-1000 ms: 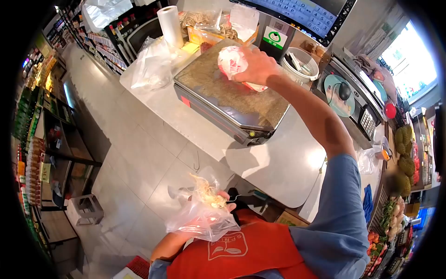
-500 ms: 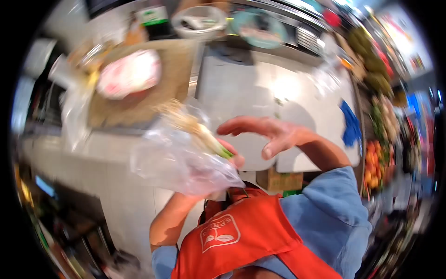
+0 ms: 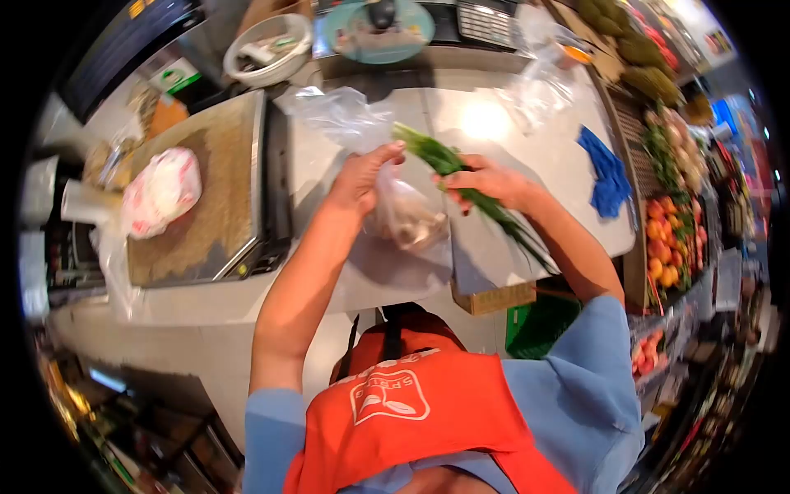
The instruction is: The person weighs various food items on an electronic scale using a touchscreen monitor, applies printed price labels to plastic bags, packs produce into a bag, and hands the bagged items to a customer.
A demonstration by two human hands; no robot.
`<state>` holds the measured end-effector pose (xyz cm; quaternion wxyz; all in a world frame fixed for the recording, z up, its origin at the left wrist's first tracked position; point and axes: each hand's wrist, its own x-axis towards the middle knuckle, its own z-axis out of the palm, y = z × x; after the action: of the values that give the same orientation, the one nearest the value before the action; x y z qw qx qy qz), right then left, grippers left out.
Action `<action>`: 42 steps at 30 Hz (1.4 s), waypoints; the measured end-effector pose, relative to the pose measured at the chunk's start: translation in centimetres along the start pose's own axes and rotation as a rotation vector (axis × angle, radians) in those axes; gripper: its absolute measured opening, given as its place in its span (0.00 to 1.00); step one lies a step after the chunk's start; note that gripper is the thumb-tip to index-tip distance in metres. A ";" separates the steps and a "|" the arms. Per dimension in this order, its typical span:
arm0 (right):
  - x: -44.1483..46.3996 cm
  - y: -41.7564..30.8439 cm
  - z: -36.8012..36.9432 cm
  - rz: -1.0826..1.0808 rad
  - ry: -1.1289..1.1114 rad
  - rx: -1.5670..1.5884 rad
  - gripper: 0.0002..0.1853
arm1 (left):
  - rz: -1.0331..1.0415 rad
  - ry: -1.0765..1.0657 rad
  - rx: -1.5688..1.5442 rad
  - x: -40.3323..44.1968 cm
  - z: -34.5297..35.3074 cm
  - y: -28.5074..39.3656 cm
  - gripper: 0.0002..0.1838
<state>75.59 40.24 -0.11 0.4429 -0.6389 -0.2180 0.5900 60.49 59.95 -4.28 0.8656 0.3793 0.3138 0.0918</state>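
Observation:
Over the white counter, my left hand [image 3: 364, 177] is closed on a clear plastic bag [image 3: 346, 115]. The bag's loose top spreads upward beyond the fingers, and its lower part hangs below with pale contents I cannot make out. My right hand [image 3: 491, 183] is wrapped around a bunch of spring onions [image 3: 436, 152]. Their pale end lies beside my left fingertips and the bag's top. The long green leaves trail down toward my right forearm. Whether the pale end is inside the bag's mouth, I cannot tell.
A wrapped pink-and-white bundle [image 3: 164, 191] lies on the brown-stained scale platform [image 3: 216, 177] at left. Behind stand a white tub [image 3: 267, 49] and a teal dish [image 3: 411, 37]. A blue cloth [image 3: 605, 173] lies at right, beside fruit [image 3: 662, 239]. More plastic film [image 3: 543, 90] lies at the back right.
My right hand was open and has closed around the spring onions. The bag and onions have moved from near the apron to farther over the counter, and the onions' leaves now show. The view has turned.

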 end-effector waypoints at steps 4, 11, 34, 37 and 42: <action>4.5 2.4 -3.2 -0.193 -0.045 -0.436 0.12 | 0.074 -0.122 -0.173 2.4 -3.2 -0.5 0.22; 3.4 0.5 -4.0 -0.635 0.506 -1.574 0.24 | 0.373 0.171 0.940 -0.3 -4.4 -1.5 0.46; 8.5 -12.5 52.3 -0.879 -0.170 -0.981 0.07 | 0.914 0.911 0.706 -37.2 -60.2 21.0 0.09; 12.4 -11.2 58.8 -0.364 -0.260 -0.272 0.10 | 0.867 0.714 0.290 -40.2 -61.1 24.5 0.10; 22.0 -11.2 67.9 -0.440 -0.218 0.096 0.33 | 0.919 0.700 0.016 -43.1 -59.2 25.5 0.14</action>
<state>18.62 84.56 2.73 0.5645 -0.4869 -0.3698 0.5546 -7.61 96.01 3.80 0.5786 0.4304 0.3852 0.5758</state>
